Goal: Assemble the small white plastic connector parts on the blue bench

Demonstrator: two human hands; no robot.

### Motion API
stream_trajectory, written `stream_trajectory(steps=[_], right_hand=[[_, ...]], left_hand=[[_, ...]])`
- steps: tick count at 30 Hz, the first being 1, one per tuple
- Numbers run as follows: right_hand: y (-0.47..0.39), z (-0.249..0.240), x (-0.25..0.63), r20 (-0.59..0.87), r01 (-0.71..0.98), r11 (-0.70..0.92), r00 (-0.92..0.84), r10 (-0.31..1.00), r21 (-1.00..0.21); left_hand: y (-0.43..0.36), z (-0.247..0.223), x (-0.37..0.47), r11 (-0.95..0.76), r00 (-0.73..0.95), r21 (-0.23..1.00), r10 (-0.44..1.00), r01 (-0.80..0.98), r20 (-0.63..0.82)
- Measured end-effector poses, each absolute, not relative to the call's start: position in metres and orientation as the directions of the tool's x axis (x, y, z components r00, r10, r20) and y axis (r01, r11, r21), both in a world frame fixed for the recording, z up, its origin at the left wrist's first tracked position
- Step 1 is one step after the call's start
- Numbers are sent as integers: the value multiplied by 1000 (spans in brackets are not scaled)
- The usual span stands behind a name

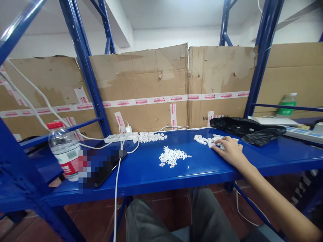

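Observation:
My right hand (229, 150) reaches in from the right and rests at a pile of white plastic pieces (200, 139) on the blue shelf. Its thumb and bent fingers close around some of these pieces, and the hand covers part of the pile. Nearer to me, at the middle, lies a loose heap of smaller white plastic parts (172, 156). Farther back on the left is another group of white pieces (151, 137), lying close together beside a power strip. My left hand is out of view.
On the left stand a water bottle (64, 151) with a red cap and a black phone (109, 173), partly blurred out. White cables (116, 195) cross the shelf's front edge. A black plastic bag (262, 131) lies back right. Cardboard sheets (146, 80) and blue posts (264, 57) stand behind.

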State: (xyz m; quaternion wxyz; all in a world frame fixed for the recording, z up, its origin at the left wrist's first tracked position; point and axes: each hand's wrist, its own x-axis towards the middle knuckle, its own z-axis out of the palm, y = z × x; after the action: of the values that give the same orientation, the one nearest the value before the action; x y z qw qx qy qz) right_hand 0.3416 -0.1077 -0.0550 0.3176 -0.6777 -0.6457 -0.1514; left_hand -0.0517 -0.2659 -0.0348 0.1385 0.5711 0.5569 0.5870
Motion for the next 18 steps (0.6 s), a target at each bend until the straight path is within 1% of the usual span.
stream_trajectory(steps=[1, 3, 4, 6, 7, 9, 11, 14, 18], right_hand=[[-109, -55, 342, 627, 970, 57, 107, 771, -236], [-111, -54, 341, 633, 966, 70, 108, 766, -250], [-113, -53, 341, 628, 965, 68, 111, 770, -255], [-114, -51, 339, 615, 965, 60, 115, 780, -256], [-115, -51, 338, 610, 965, 58, 115, 784, -256], [-116, -50, 337, 609, 964, 63, 112, 785, -259], [-116, -50, 336, 623, 960, 88, 101, 775, -265], [-119, -48, 335, 682, 944, 181, 61, 729, -278], [-126, -40, 332, 734, 839, 413, -24, 679, -354]], left_hand=[[-266, -34, -40, -374, -179, 743, 819, 554, 546], [-261, -29, -23, -396, -99, 705, 830, 588, 549], [-255, -25, -18, -363, -69, 658, 842, 660, 535], [-239, -20, -13, -279, -172, 571, 773, 772, 611], [-231, -19, -12, -266, -172, 550, 767, 792, 619], [-217, -22, -11, -243, -142, 544, 809, 803, 571], [-207, -30, -11, -233, -80, 509, 851, 828, 519], [-198, -40, -13, -220, -55, 474, 864, 852, 501], [-192, -43, -17, -240, -37, 478, 865, 845, 500]])
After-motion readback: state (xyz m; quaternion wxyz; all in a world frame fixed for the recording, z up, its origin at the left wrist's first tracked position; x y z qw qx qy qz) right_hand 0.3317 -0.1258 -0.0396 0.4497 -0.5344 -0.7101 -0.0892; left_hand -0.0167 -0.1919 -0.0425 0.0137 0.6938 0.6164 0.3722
